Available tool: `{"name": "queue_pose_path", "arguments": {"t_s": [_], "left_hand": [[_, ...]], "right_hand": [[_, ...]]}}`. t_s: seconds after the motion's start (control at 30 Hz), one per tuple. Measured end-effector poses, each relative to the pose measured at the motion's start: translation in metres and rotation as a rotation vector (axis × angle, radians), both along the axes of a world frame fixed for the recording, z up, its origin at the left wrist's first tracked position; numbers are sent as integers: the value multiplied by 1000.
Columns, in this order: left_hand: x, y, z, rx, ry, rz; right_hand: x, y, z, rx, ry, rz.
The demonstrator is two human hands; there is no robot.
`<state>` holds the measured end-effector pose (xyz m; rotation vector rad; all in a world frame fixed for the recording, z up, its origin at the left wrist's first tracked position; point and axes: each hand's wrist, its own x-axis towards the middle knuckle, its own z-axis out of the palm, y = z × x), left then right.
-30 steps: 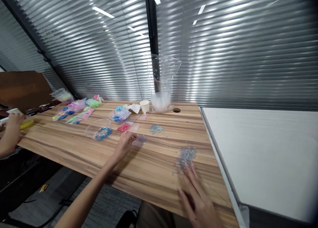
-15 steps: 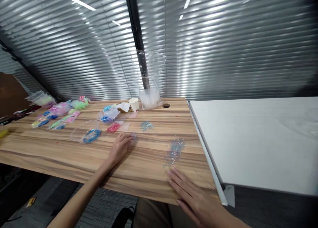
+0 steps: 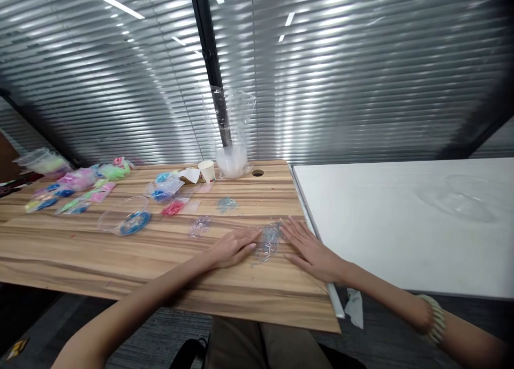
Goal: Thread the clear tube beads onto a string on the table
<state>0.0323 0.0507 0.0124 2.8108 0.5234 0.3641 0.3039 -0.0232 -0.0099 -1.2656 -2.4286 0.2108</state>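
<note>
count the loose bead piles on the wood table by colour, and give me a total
blue-grey: 2 (larger blue-grey pile between the left hand and right hand, smaller blue-grey pile farther back)
pale purple: 1 (pale purple pile, on the left hand's outer side)
total: 3

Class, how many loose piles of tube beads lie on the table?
3: the large bluish pile between left hand and right hand, a smaller bluish pile farther back, a purplish pile left of both.
</note>
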Motion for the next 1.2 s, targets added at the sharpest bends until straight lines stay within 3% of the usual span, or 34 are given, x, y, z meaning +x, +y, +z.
{"name": "queue_pose_path", "arguments": {"t_s": [0.13,0.47,0.77,0.9,1.2], "left_hand": [[0,1,-3,-14,-5,29],[31,13,-3,-38,34,-155],[47,10,12,-73,165,-201],[47,8,17,-71,179,-247],[43,-7,21,-95,207,-291]], "right_hand": [[1,27,-14,8,-2,-132],[12,95,-9,-76,-87,-18],[15,147,-17,-148,-81,-151],[17,156,-21,-121,-29,-166],[20,145,-17,-118,102,-171]]}}
